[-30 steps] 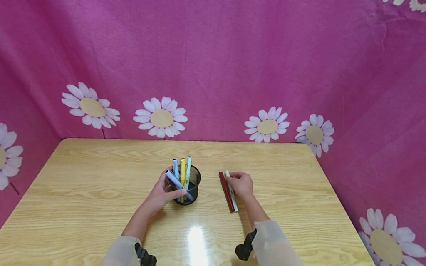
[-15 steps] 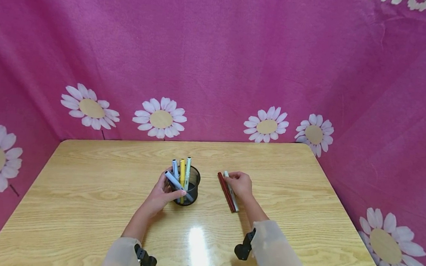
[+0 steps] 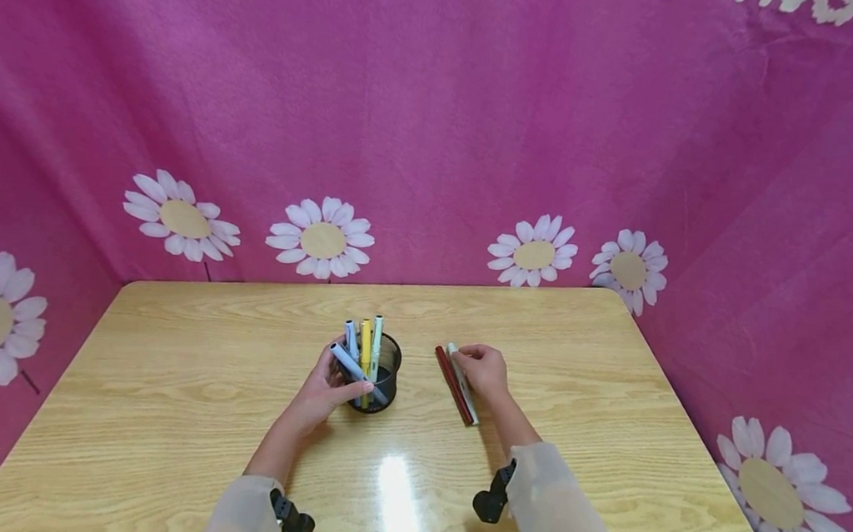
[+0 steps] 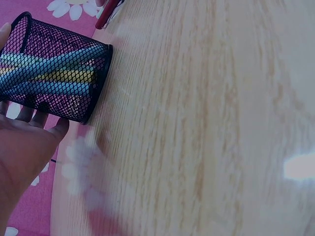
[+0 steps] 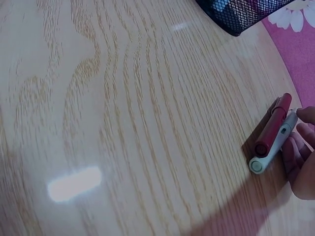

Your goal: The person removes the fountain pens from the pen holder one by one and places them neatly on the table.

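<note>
A wooden table point(image 3: 162, 379) (glossy, with a glare patch) stands before a pink daisy-printed backdrop point(image 3: 438, 117).

Bare wooden tabletop point(image 3: 162, 379) lies open left, right and front, while centrally the black mesh pen cup point(image 3: 380, 379) and, near its right, the dark red pen point(image 3: 453, 385) and white pen point(image 3: 463, 390) obstruct.

white pen point(image 3: 462, 383) half hidden by right hand point(image 3: 484, 372)
</note>
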{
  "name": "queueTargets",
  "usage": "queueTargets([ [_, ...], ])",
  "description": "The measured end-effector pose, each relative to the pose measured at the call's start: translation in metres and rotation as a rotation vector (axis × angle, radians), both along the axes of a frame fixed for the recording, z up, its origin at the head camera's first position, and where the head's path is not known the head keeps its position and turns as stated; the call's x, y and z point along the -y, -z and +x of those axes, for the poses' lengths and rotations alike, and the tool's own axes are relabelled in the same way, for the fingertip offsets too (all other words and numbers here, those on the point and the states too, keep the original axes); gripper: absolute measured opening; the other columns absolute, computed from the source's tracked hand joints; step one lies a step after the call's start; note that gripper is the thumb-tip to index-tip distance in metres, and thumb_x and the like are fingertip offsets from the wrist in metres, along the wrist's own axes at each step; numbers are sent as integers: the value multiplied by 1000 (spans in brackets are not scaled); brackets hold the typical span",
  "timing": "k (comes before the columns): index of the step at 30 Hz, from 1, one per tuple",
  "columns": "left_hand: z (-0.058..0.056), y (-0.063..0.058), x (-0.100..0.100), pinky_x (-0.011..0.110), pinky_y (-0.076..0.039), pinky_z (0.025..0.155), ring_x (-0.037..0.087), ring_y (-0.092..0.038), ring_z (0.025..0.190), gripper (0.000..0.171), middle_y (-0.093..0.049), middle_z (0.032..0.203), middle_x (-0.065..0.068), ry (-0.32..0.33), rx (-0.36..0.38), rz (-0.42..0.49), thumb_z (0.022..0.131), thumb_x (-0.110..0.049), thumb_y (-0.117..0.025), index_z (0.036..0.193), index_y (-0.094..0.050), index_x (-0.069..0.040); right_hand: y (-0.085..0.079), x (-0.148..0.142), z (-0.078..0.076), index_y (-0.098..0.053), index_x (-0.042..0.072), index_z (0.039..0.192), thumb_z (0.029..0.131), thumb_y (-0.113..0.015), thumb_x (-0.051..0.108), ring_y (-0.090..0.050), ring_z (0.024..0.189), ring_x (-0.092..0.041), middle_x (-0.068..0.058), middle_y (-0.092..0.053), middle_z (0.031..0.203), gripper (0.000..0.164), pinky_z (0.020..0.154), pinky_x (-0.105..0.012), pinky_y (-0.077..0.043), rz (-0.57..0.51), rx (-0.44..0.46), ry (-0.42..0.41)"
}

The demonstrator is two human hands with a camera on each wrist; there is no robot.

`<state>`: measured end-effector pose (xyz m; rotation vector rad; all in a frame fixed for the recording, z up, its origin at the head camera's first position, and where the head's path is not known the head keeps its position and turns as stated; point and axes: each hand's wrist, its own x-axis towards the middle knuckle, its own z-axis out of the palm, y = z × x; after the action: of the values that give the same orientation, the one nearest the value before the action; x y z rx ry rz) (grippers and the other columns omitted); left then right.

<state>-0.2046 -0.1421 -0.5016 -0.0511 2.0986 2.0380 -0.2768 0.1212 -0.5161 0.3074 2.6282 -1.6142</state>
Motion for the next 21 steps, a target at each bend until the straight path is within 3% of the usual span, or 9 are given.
queueTargets([
  [8, 0, 0, 0, 48, -27, 112, 33, -21, 142, 91, -22, 154, 8, -4, 3, -7, 80, -13, -73, 147, -15, -33, -2, -3, -1, -67, -2, 101, 83, -67, 17, -49, 54, -6, -2, -56, 74, 26, 49, -18, -43, -59, -16, -5],
  [21, 0, -1, 1, 48, -28, 112, 34, -21, 142, 93, -22, 154, 10, 4, 10, -7, 79, -14, -74, 148, -13, -31, -24, -1, 2, -68, -1, 101, 84, -68, 17, -59, 71, -12, -12, -66, 86, 25, 62, -18, -46, 5, -109, -77],
])
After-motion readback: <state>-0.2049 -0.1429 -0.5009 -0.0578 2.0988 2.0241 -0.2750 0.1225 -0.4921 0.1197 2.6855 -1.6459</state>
